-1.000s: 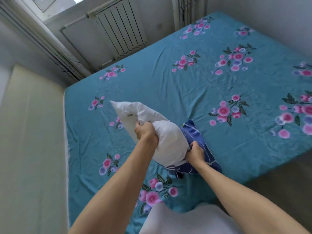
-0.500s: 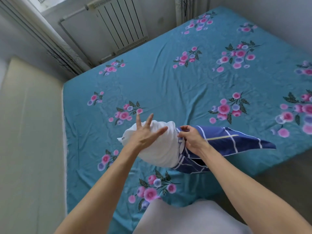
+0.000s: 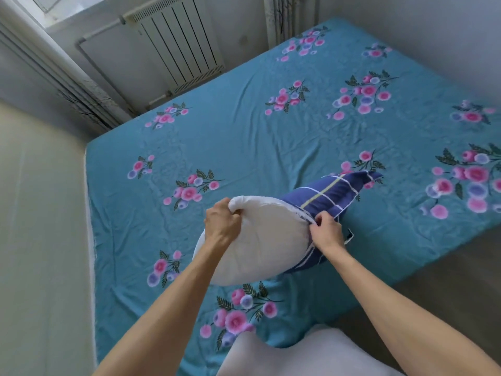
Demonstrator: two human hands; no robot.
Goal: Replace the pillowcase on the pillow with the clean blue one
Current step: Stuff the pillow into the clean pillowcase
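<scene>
A white pillow (image 3: 260, 240) lies near the front of the bed, its right end inside a dark blue pillowcase (image 3: 328, 196) with white and yellow stripes. My left hand (image 3: 221, 222) grips the pillow's upper left edge, fingers curled into the white fabric. My right hand (image 3: 326, 230) pinches the pillowcase's open hem where it meets the pillow. The far tip of the pillowcase points up and to the right over the sheet. How far the pillow reaches inside the case is hidden.
The bed carries a teal sheet (image 3: 244, 137) with pink flower prints. A white radiator (image 3: 176, 42) stands against the wall behind it. A pale surface (image 3: 40, 240) runs along the left. White fabric (image 3: 298, 354) lies at the bottom edge.
My left hand went from flat on the pillow to gripping its upper edge. The pillow has spread wider and flatter. The pillowcase has bunched closer, with its tip raised.
</scene>
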